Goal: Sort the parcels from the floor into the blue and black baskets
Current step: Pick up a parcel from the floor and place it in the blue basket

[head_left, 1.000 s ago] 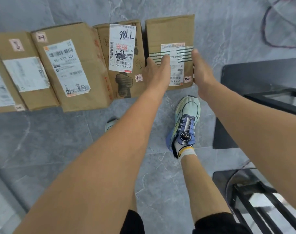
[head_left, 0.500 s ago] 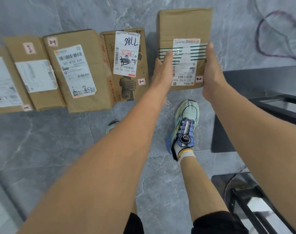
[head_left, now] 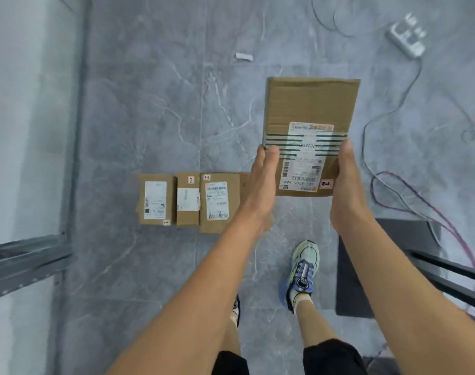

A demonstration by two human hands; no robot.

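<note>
Obs: held parcel [head_left: 309, 109], brown cardboard, label side up, is off the floor, to the right of the floor row [head_left: 187, 201] and beyond it. L hand [head_left: 260, 185] grips its left edge, thumb on top. R hand [head_left: 344, 185] grips its right edge, thumb on the label stripes. The floor row has 3 labelled boxes in view, a 4th mostly hidden behind the L wrist. Black frame [head_left: 447, 272] is well right of the row; can't tell if it's a basket
</note>
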